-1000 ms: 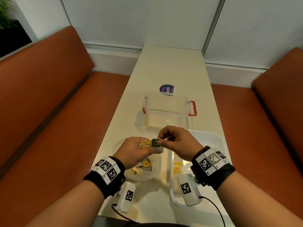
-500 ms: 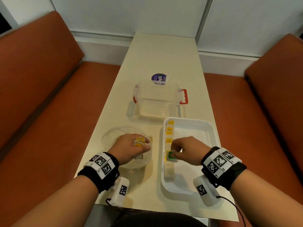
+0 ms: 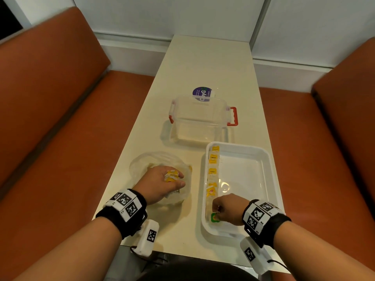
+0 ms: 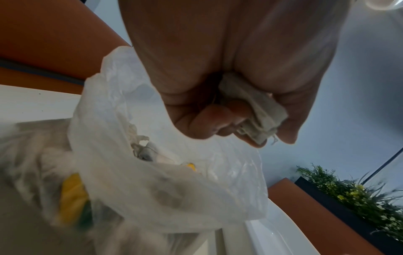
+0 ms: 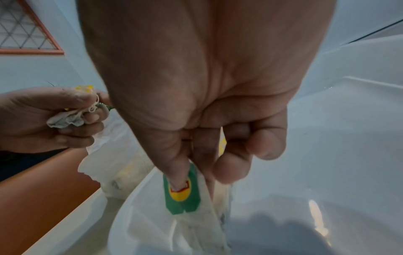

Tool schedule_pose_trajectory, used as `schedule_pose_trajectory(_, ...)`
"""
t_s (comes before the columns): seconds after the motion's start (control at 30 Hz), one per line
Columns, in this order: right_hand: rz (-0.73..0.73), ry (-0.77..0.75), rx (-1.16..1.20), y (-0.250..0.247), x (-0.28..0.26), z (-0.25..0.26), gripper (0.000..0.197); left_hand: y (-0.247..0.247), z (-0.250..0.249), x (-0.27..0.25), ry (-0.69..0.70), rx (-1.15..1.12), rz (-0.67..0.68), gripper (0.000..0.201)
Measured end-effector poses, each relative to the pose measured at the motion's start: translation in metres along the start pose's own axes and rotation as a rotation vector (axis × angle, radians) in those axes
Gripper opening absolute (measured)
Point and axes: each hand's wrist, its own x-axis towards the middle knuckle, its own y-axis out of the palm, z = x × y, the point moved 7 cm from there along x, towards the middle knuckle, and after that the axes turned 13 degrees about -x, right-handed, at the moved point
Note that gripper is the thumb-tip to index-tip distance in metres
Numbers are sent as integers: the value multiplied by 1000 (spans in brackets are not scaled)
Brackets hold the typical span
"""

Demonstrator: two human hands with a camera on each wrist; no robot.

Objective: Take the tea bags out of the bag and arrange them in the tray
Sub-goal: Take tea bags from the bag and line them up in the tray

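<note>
A white tray (image 3: 261, 159) lies on the table at the near right, with a row of yellow-tagged tea bags (image 3: 212, 171) along its left wall. At the row's near end my right hand (image 3: 227, 210) pinches a green-tagged tea bag (image 3: 215, 217) (image 5: 182, 195), low in the tray's near left corner. My left hand (image 3: 162, 182) grips a bunch of tea bags (image 3: 171, 175) (image 4: 255, 112) over the clear plastic bag (image 3: 146, 163) (image 4: 174, 181), which lies left of the tray and still holds more tea bags.
A clear plastic box (image 3: 199, 120) with red handles stands just beyond the tray, a round purple sticker (image 3: 202, 93) behind it. Orange bench seats (image 3: 50, 118) run along both sides of the narrow cream table (image 3: 207, 63). A plant (image 4: 359, 195) shows in the left wrist view.
My right hand carried the green-tagged tea bag from beside the left hand over into the tray, then nearer along the row to its near end. The left hand stayed over the plastic bag.
</note>
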Motion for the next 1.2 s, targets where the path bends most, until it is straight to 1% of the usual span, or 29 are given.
schedule_pose_trajectory(0.2, 4, -11, 44, 8, 6, 4, 25, -2, 4, 0, 0, -18, 8, 11)
schedule_pose_trajectory(0.33, -33, 1, 67, 4, 9, 1, 27, -4, 9, 0, -6, -19, 3, 11)
schedule_pose_trajectory(0.43, -58, 33, 81, 2, 12, -2, 28, -4, 11, 0, -11, -12, 5, 12)
schedule_pose_trajectory(0.57, -57, 80, 78, 1, 16, -4, 29, -4, 11, 0, -4, -9, 14, 12)
schedule_pose_trajectory(0.67, -63, 118, 55, 0, 18, -6, 25, -4, 11, 0, 14, -6, 16, 12)
schedule_pose_trajectory(0.8, -80, 130, 47, -3, 18, -4, 22, -5, 13, 1, 13, -38, 4, 12)
schedule_pose_trajectory(0.83, -99, 135, 53, -6, 17, -5, 22, -7, 15, 1, 9, -86, -9, 15)
schedule_pose_trajectory(0.9, -152, 150, 62, -18, 13, -9, 21, -11, 22, 1, -20, -276, -43, 29)
schedule_pose_trajectory(0.97, -220, 155, 74, -35, 7, -10, 19, -11, 31, -2, -115, -519, -81, 44)
schedule_pose_trajectory(1.03, -310, 143, 98, -55, 0, -4, 18, -8, 37, -5, -241, -716, -125, 52)
schedule_pose_trajectory(1.1, -415, 99, 131, -78, -7, 11, 16, -5, 40, -8, -331, -811, -139, 61)
schedule_pose_trajectory(1.2, -567, -28, 216, -109, -16, 43, 14, 1, 38, -6, -366, -849, -92, 76)
